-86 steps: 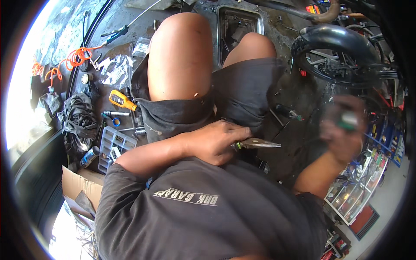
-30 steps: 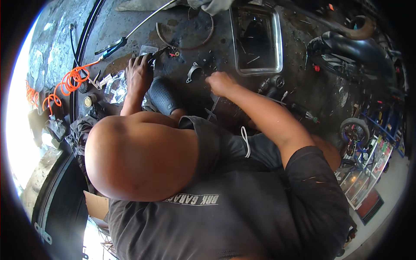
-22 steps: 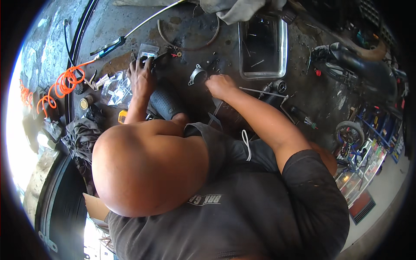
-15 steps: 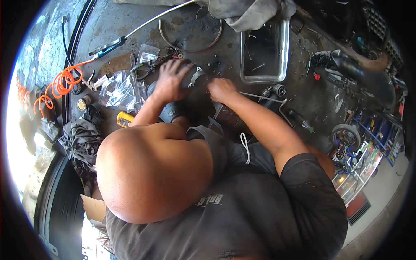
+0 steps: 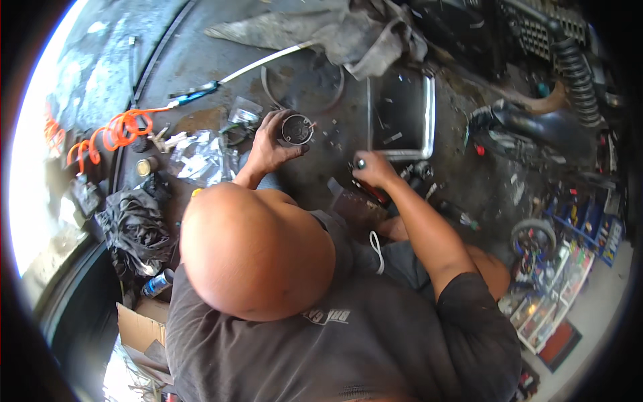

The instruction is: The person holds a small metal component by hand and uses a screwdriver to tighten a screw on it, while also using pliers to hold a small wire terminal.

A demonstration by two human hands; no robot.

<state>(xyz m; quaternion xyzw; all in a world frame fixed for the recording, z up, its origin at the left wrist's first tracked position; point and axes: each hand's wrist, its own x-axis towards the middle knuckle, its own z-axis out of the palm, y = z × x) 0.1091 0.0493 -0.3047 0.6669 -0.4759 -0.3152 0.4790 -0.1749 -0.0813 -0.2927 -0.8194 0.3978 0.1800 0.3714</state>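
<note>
My left hand [image 5: 268,144] grips a round black cup-shaped metal part [image 5: 296,129] with its open face turned up, just above the oily floor. My right hand [image 5: 376,169] is a short way to the right, fingers pinched on a small metal piece [image 5: 362,163] whose kind I cannot make out. My bare knee [image 5: 258,251] fills the middle of the view and hides most of my left forearm. Small screws and bits lie scattered on the floor between the two hands.
A rectangular metal tray [image 5: 429,114] sits just beyond my right hand. Clear plastic bags [image 5: 201,157], an orange coiled hose [image 5: 114,130] and a black cloth [image 5: 137,228] lie left. A grey rag [image 5: 335,33] lies at the top, dark motorcycle parts [image 5: 536,127] right, a cardboard box [image 5: 140,325] lower left.
My left hand has swung right from the plastic bags and picked up the round black part. My right hand has moved right, toward the tray, and the view has tilted further forward.
</note>
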